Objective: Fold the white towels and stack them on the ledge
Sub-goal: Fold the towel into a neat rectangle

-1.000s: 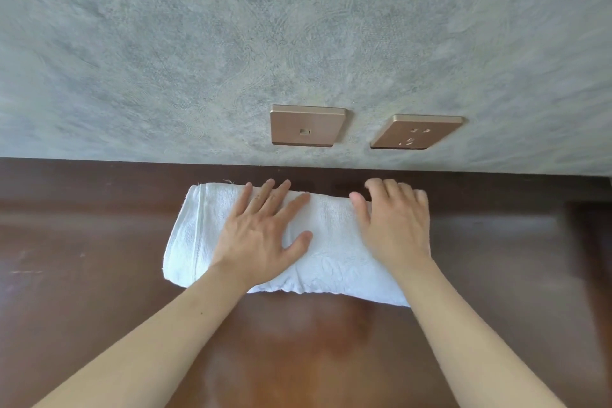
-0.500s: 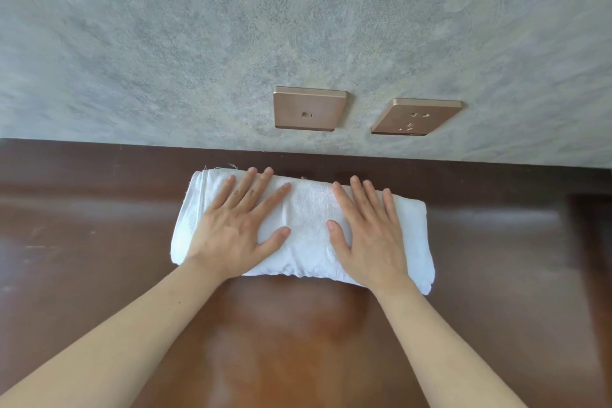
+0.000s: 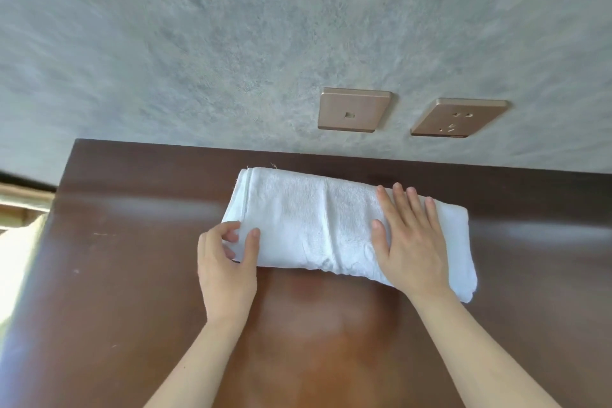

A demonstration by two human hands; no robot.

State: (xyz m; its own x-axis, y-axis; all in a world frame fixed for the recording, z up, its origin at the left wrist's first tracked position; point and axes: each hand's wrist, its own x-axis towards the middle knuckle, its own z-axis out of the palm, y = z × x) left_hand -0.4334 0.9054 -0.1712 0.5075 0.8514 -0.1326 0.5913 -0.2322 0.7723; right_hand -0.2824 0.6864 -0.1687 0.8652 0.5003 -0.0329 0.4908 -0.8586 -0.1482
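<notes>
One folded white towel (image 3: 318, 225) on ledge (image 3: 132, 275), left hand (image 3: 228, 262) pinching its corner, right hand (image 3: 410, 242) flat atop.

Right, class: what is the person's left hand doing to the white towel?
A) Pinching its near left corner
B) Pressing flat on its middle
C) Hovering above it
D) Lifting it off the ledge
A: the left hand pinches the white towel's near left corner between thumb and fingers.

two bronze wall plates (image 3: 353, 109) (image 3: 458, 117) on grey textured wall (image 3: 198, 43)
</notes>
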